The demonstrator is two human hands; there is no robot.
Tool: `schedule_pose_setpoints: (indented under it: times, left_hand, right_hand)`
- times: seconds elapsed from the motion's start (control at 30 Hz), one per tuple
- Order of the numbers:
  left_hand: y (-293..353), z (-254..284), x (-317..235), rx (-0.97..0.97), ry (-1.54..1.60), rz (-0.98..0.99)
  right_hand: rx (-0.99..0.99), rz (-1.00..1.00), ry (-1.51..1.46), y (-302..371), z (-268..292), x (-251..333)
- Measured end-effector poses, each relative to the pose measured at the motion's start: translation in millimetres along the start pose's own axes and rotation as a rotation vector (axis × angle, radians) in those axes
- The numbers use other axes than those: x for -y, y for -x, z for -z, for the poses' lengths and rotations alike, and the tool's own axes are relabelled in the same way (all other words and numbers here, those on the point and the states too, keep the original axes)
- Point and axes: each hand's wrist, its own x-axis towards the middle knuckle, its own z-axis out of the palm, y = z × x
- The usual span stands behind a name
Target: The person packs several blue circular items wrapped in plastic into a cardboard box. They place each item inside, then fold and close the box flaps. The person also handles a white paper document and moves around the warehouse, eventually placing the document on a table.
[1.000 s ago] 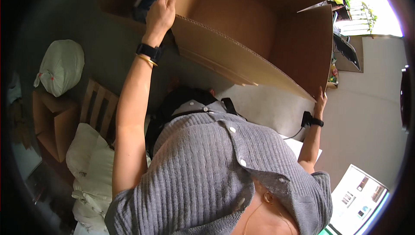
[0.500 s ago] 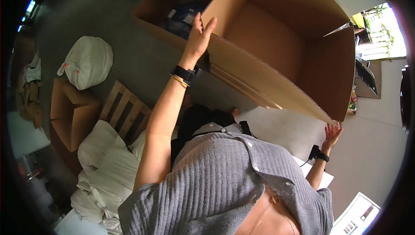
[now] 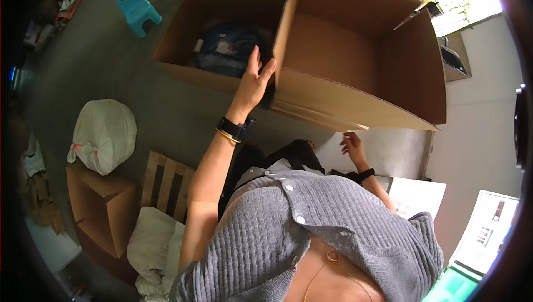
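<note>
A large brown cardboard box (image 3: 355, 96) stands in front of me with its top open and bare cardboard showing inside. My left hand (image 3: 254, 84) is at its near left corner, fingers stretched out and thumb against the outer wall. My right hand (image 3: 353, 149) is just below the box's near lower edge, its fingers loosely bent and apart with nothing in them. To the left, a second cardboard box (image 3: 183, 71) holds a dark blue bundle (image 3: 222, 46) with white labels. Part of that bundle is hidden behind my left fingers.
On the floor at left are a blue stool (image 3: 136, 10), a tied white sack (image 3: 105, 135), a smaller open carton (image 3: 100, 207), a slatted wooden pallet (image 3: 166, 182) and more white sacks (image 3: 152, 241). A white surface (image 3: 416, 199) is by my right arm, near the wall.
My right hand has let go of the box's near right corner and moved left, beneath its near edge. My left hand stays at the left corner. The view has shifted, showing more of the second box.
</note>
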Motion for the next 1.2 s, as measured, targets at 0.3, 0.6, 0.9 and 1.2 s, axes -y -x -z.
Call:
schedule_pose_setpoints:
  times: [0.3, 0.6, 0.9, 1.2]
  left_hand:
    - [54, 140, 25, -0.106, -0.198, 0.111]
    - [69, 290, 44, -0.323, -0.125, 0.334]
    - [51, 466, 46, -0.517, -0.111, 0.632]
    - [-71, 590, 70, -0.396, -0.124, 0.647]
  right_hand:
    - [0.458, 0.430, 0.381, -81, -223, 127]
    - [0.689, 0.128, 0.045, -169, -389, 205]
    - [0.578, -0.046, 0.021, -260, -466, 269]
    - [0.293, -0.095, -0.105, -341, -429, 421]
